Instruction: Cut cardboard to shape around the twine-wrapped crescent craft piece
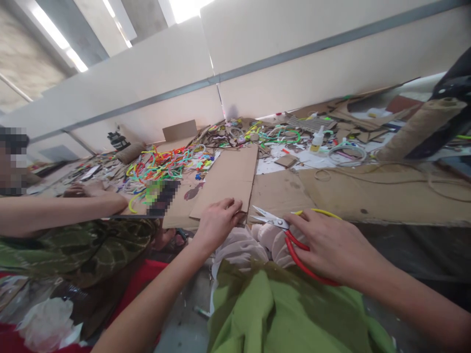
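Note:
Red-handled scissors (275,220) are in my right hand (331,240), their blades parted and pointing left. A yellow strip (322,212) lies along the top of the same hand. My left hand (221,220) is at the near edge of a cardboard sheet (230,176), its fingers bent and pressed together. Something thin and dark shows at its fingertips, too small to make out. The scissor tips are a short way right of my left fingers, not touching them.
Colourful pipe-like strips (162,164) are heaped behind at the left. A glue bottle (317,139), a wire coil (346,154) and a twine roll (423,127) stand or lie at the right. Another person's arm (62,213) rests at the left table edge.

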`<move>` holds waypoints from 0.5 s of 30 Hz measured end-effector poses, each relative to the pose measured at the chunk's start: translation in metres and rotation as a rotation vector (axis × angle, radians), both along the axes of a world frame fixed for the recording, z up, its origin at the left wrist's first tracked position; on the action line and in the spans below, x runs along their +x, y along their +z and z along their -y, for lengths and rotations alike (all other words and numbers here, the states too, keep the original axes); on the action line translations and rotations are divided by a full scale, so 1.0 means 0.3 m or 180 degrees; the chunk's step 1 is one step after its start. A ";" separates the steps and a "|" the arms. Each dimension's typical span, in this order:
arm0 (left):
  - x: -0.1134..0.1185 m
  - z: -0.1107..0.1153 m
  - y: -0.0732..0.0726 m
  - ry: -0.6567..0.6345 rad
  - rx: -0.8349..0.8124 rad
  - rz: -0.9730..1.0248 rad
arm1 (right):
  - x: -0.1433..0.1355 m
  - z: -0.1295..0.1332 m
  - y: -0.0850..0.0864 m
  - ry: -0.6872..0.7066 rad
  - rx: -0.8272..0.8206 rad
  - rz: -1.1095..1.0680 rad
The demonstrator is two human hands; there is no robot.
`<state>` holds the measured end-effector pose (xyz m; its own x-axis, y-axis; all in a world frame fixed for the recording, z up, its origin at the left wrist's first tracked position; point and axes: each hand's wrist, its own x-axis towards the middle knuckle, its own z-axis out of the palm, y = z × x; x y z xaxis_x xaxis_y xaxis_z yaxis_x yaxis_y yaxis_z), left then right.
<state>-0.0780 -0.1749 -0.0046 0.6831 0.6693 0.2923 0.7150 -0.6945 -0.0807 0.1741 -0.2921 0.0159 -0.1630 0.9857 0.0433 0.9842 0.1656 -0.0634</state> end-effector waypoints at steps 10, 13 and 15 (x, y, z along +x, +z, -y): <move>-0.046 0.002 -0.083 0.0102 -0.0027 0.0697 | -0.065 -0.032 -0.001 0.0099 0.0117 0.0084; -0.057 0.002 -0.101 0.0149 -0.0126 0.0948 | -0.085 -0.047 -0.003 0.0122 0.0227 0.0086; -0.065 0.000 -0.110 0.0119 -0.0184 0.1111 | -0.096 -0.060 0.000 0.0104 0.0304 0.0092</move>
